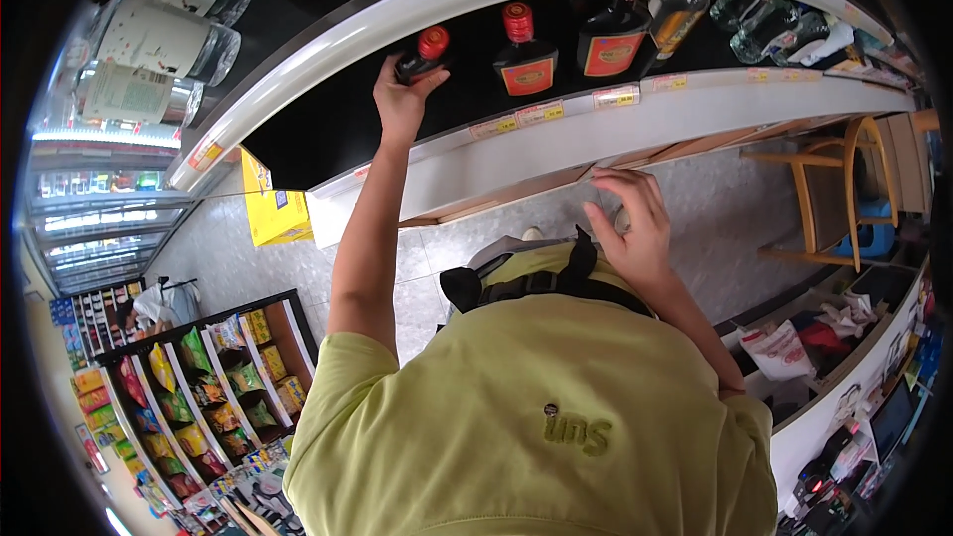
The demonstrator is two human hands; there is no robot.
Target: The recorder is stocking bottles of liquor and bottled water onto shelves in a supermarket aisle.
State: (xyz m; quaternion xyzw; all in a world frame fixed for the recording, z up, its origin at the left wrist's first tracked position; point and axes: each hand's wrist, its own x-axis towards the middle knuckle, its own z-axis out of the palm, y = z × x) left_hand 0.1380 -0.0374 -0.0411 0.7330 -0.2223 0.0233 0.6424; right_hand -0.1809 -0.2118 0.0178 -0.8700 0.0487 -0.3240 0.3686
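One of our hands, the left hand (399,99), grasped a dark, red-capped bottle (419,65) at the black shelf (323,129), left of two red-labelled bottles (526,65). We held the right hand (637,228) unclenched and free near our waist, fingers loosely bent. Price tags (539,115) lined the shelf's white edge (427,177); beyond stood a yellow box (276,213), a snack rack (213,399) and a wooden chair (852,184).

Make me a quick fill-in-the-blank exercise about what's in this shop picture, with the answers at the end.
1. The hand gripping a dark bottle is the person's ____ one.
2. The cap of that bottle is ____.
3. The box near the left end of the shelf is mostly ____.
4. The chair stands on the ____ side of the picture.

Missing words: left; red; yellow; right.
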